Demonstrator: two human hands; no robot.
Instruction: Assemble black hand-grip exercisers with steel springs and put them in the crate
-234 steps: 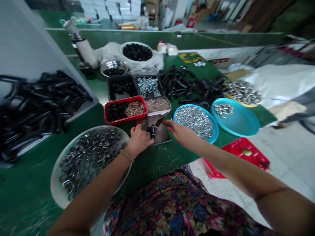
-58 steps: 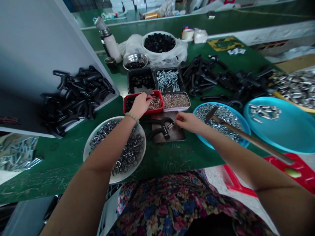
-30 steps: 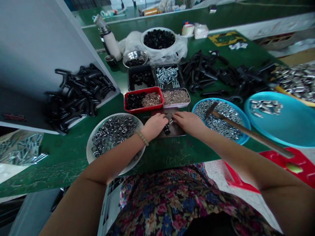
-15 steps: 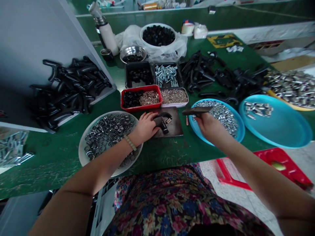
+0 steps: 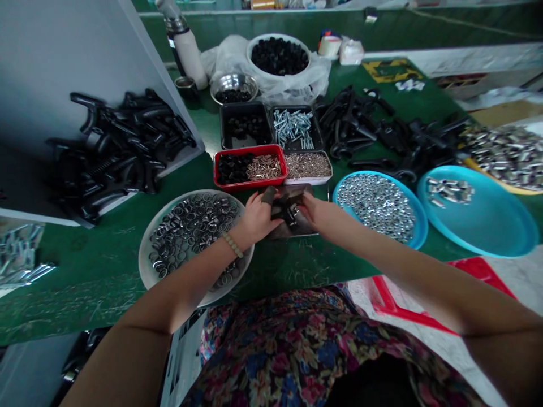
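My left hand (image 5: 257, 217) is closed on a black clamp-shaped part (image 5: 285, 211) that lies on a dark metal plate (image 5: 302, 227) at the near edge of the green bench. My right hand (image 5: 316, 212) is closed just right of the part, fingers curled round a hammer whose dark grey head (image 5: 268, 195) pokes out over the part; its handle is hidden by my arm. Both hands touch the part from either side.
A white dish of metal rings (image 5: 190, 226) sits left of the plate, and a blue dish of nuts (image 5: 375, 204) to its right. A red tray (image 5: 248, 167) and other trays of small parts stand behind. Black handles (image 5: 123, 141) are heaped at left and back right.
Half a second ago my right hand held the hammer up over the blue dish; it has swung left and down onto the part. My left hand has stayed on the part.
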